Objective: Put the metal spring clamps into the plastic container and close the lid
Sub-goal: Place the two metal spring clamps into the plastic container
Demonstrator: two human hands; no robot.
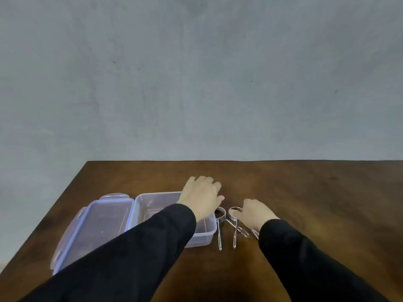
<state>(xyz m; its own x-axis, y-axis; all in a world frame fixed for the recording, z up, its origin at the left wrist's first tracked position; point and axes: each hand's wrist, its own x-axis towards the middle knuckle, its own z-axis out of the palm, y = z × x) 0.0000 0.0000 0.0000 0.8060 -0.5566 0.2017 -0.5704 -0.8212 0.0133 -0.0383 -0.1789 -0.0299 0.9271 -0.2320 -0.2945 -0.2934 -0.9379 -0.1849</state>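
No clamp is seen inside the open plastic container (174, 216); its lid (96, 227) lies flipped back. Metal spring clamps (233, 225) lie by the right hand (254, 212), whose thumb and fingers are curled onto one coil. The left hand (201, 197) fingers are curled loosely over the container's far corner, nothing visibly held.

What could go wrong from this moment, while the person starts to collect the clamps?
1. The spring clamps lie crossed and partly under the right hand, so lifting one may drag another along.
2. The left hand reaches over the open container; its sleeve could push the light box aside.
3. The lid lies flat near the table's left edge and could be knocked off.
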